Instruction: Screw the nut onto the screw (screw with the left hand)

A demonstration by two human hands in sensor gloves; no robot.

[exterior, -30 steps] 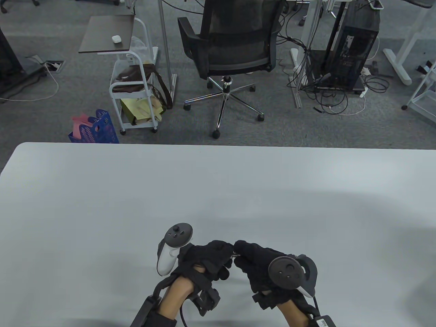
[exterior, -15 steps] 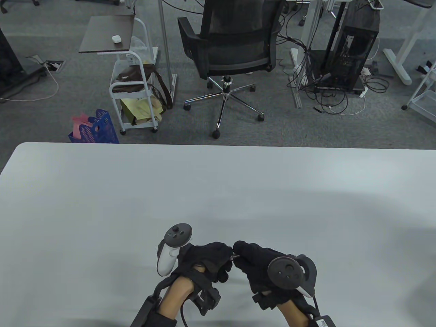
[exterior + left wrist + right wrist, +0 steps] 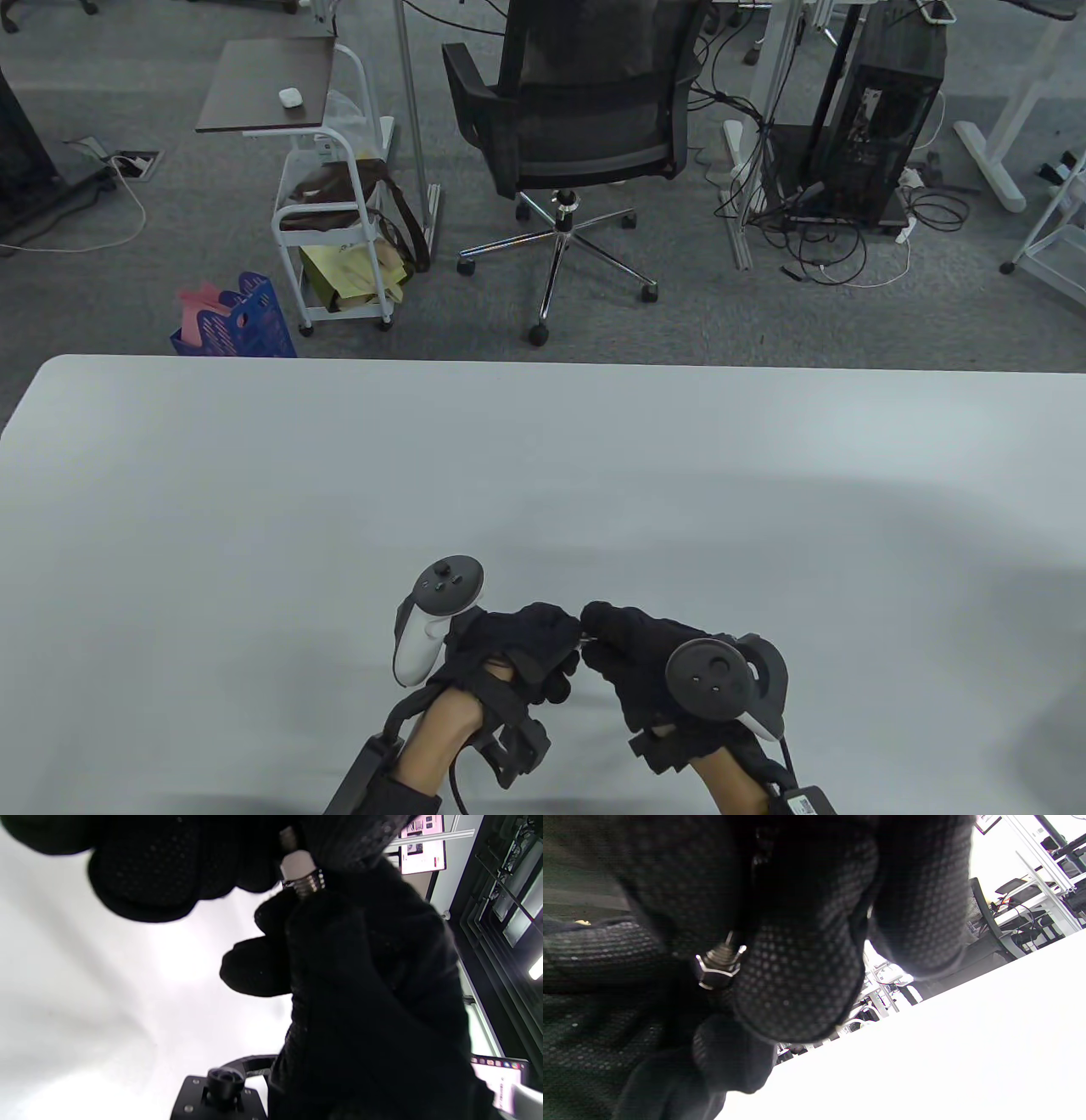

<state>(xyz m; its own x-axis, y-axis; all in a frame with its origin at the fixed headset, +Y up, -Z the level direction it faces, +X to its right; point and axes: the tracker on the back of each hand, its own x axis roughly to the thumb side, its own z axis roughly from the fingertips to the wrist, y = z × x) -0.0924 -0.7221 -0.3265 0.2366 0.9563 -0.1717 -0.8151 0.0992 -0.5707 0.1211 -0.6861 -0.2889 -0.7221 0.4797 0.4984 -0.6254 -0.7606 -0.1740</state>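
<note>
Desk: both hands meet at its 6 o'clock edge. Left hand fingers pinch the nut; right hand fingers grasp the screw. The nut sits on the screw's thread, raised above the desk

A white worktop fills the near half of the table view. Beyond its far edge, on grey carpet, stands a black mesh office chair on a chrome star base. Left of it is a white wheeled cart with a dark tray top and bags on its shelves, and a blue basket nearby. To the right, a black computer tower sits among tangled cables.
</note>
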